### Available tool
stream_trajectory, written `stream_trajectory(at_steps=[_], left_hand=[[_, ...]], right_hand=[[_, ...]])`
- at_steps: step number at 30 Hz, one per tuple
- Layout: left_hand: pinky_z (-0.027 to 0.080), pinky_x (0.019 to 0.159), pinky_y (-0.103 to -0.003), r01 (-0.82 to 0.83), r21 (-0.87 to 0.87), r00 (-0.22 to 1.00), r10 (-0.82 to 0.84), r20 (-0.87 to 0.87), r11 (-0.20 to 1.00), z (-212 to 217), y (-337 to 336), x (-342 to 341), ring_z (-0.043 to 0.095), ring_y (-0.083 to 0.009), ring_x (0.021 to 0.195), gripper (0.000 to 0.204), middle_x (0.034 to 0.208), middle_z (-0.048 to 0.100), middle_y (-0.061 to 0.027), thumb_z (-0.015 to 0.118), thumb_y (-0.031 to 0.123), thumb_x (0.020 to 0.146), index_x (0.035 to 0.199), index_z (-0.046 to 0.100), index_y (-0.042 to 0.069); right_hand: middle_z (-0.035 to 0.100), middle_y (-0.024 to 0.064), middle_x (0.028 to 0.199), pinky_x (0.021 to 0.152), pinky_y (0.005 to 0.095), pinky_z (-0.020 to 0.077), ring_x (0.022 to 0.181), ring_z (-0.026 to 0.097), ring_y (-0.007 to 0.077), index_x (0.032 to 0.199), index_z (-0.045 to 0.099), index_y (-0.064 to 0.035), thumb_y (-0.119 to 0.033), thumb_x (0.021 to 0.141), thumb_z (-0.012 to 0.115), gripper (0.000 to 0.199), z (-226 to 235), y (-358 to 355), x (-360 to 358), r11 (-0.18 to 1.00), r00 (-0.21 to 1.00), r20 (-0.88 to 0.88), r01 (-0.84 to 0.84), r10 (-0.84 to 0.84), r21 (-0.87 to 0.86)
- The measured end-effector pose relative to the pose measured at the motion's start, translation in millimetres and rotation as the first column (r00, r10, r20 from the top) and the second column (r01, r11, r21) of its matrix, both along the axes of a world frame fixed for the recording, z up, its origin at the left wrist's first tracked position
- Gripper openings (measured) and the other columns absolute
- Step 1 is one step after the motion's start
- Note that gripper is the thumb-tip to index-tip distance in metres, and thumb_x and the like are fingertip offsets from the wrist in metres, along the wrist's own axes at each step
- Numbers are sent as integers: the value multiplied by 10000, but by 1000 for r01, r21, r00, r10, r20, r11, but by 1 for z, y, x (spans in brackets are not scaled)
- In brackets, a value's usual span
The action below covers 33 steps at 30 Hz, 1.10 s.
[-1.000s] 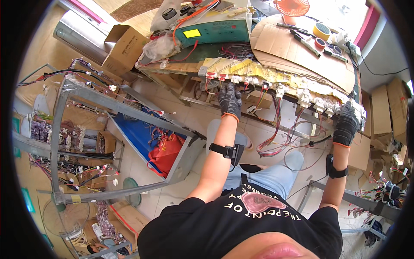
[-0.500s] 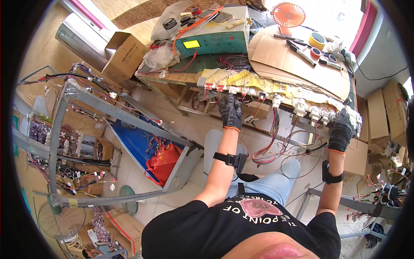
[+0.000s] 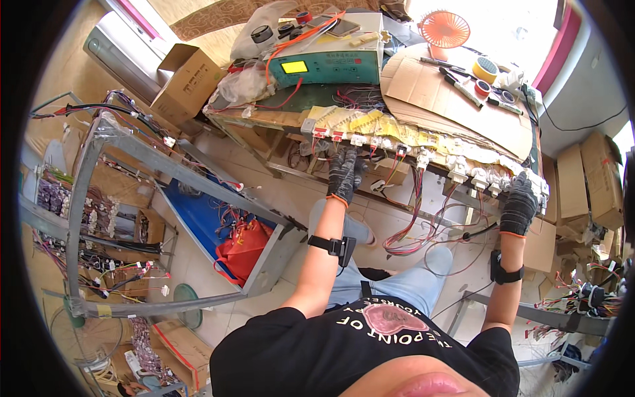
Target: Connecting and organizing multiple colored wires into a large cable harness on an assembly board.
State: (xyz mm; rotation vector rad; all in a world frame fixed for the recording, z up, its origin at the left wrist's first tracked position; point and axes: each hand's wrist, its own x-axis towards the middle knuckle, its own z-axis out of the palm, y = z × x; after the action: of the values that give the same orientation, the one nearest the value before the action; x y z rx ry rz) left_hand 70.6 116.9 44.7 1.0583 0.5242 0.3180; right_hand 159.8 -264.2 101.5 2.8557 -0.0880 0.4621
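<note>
A row of white and red plug connectors [image 3: 458, 171] lines the front edge of the workbench, above a strip of yellow tape [image 3: 370, 121]. Dark gloves with orange cuffs cover both my hands. My left hand [image 3: 344, 173] is at the left part of the row, fingers closed just below a red connector [image 3: 337, 136]; what they pinch is hidden. At the row's right end, my right hand [image 3: 520, 206] has its fingers bent together against the white connectors [image 3: 540, 188]; its grip is also hidden. Between my hands a bundle of coloured wires [image 3: 415, 215] hangs from the row.
A teal test box with a lit screen [image 3: 331, 68] stands on the bench behind the row. Right of it lie cardboard [image 3: 423, 86], markers and tape rolls, near an orange fan [image 3: 444, 30]. A metal frame [image 3: 83, 198] with wire harnesses and a red bag [image 3: 245, 251] are at left.
My left hand has moved a little left along the row, its fingers now below the red connector. My right hand stays at the right end, while the view has shifted slightly.
</note>
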Motion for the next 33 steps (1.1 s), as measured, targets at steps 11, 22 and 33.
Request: stream_trajectory(at_steps=[11,22,33], left_hand=[[230,267,-196,-9,-202,996,27,89,979,0,-4,3,305,-68,308,77,589,509,1,474,177,903,855,509,128],[229,275,-193,-68,-252,994,87,65,965,-3,-6,11,333,-62,333,67,584,500,9,500,173,891,827,510,153],[215,288,-187,-47,-144,999,43,-25,989,16,-3,0,335,-32,365,47,565,484,36,555,179,859,827,547,146]], right_hand=[[582,130,1012,740,374,479,855,601,258,1174,477,-71,-122,835,456,343,4,0,-1,999,1000,-1,-3,3,-49],[588,129,985,740,384,474,857,597,261,1147,499,-65,-102,824,463,327,5,2,-3,999,999,44,-27,29,-39],[599,141,995,755,390,467,865,589,287,1077,551,-61,-108,833,468,261,23,13,-11,997,999,40,-26,29,-78]])
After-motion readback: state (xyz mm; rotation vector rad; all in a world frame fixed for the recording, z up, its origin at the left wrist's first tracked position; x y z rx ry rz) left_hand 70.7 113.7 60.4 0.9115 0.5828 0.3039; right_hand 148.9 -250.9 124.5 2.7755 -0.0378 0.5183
